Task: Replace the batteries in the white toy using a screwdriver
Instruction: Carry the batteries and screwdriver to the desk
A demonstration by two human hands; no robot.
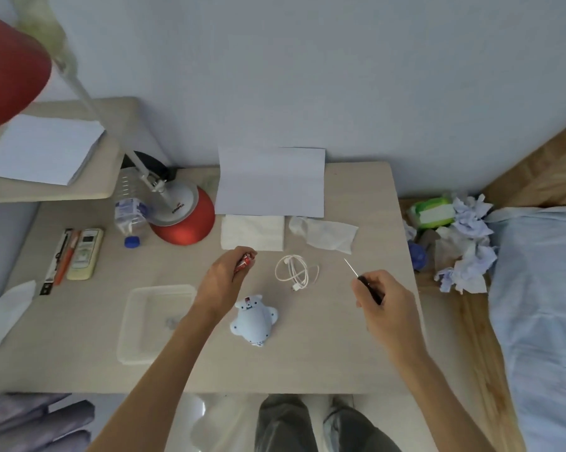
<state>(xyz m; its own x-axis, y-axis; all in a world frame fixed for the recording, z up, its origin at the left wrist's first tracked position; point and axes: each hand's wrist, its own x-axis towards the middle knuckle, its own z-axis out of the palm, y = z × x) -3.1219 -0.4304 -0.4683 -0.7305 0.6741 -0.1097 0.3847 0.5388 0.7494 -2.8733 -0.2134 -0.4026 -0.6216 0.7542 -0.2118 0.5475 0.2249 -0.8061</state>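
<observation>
so the white toy (254, 322) lies on the tabletop (340, 347) between both hands, nearer the left hand (224, 280), which grips red batteries (245, 261). right hand (381, 300) holds the screwdriver (361, 280), tip pointing away from the toy.

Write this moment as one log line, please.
left hand: grips small red item, likely batteries | right hand: grips screwdriver | white toy: lies on table
</observation>
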